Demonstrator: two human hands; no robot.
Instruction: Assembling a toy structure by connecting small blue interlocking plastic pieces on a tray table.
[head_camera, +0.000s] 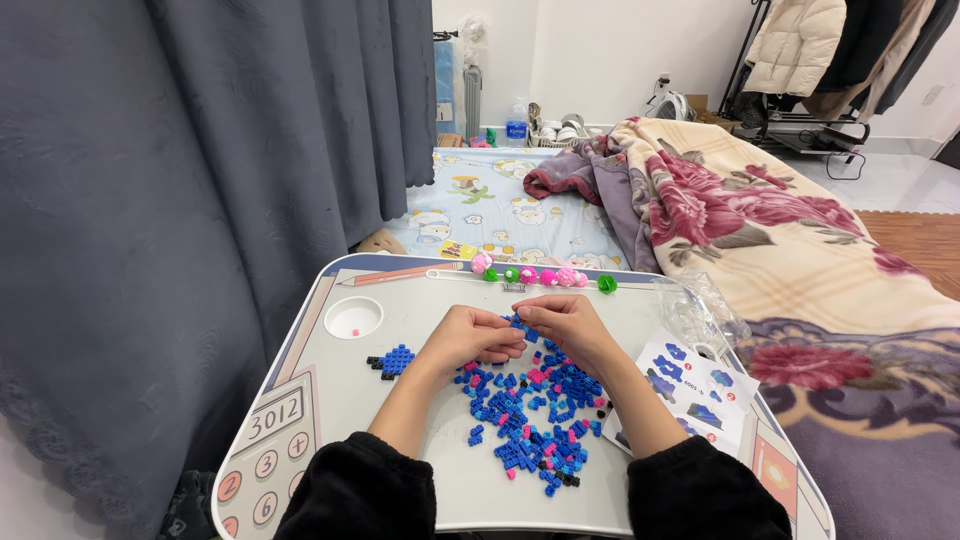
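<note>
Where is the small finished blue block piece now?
The blue piece lies on the tray, just left of the left hand and below the round cup recess.

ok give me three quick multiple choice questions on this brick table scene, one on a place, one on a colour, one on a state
1. Where does the small assembled blue piece lie on the lap table?
A. left of the left hand
B. on the instruction sheet
C. in the round cup recess

2. What colour are most of the loose bricks?
A. green
B. blue
C. yellow

3. How are the two hands placed?
A. far apart at the table's edges
B. flat on the blanket
C. close together over the brick pile

Answers:
1 A, it sits just left of the left hand.
2 B, blue dominates, with some pink and black.
3 C, the left hand and right hand meet fingertip to fingertip above the pile.
</note>
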